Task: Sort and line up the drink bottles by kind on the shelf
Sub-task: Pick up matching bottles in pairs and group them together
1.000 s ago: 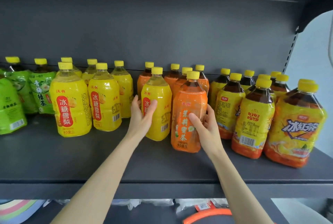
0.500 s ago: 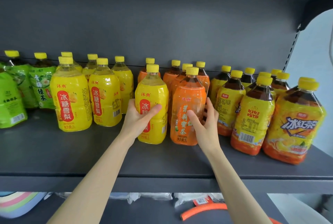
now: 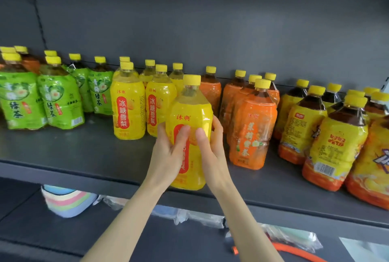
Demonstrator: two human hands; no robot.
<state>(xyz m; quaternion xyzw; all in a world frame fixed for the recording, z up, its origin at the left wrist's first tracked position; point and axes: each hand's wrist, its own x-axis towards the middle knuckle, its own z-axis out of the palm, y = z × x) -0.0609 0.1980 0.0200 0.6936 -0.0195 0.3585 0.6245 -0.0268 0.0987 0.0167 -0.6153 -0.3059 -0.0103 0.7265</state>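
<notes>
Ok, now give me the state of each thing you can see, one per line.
held yellow bottle: upright, capped, at the shelf front.
left hand: grips the held yellow bottle.
right hand: grips it too.
green bottles: standing, capped, grouped left.
other yellow bottles: standing, capped.
orange bottles: standing, capped.
iced tea bottles: standing, capped, grouped right.

- A pastel-striped bundle (image 3: 67, 200), banded blue, cream, pink and green, is sitting on the lower board (image 3: 52, 236) at the left.
- Crumpled clear plastic wrapping (image 3: 195, 218) is lying to the right of the bundle.
- A clear packet (image 3: 294, 238) with something pale green inside is lying further right.
- An orange tube (image 3: 290, 249) is curving just beside that packet.
- A dark grey back panel (image 3: 210, 30) is standing behind everything.
</notes>
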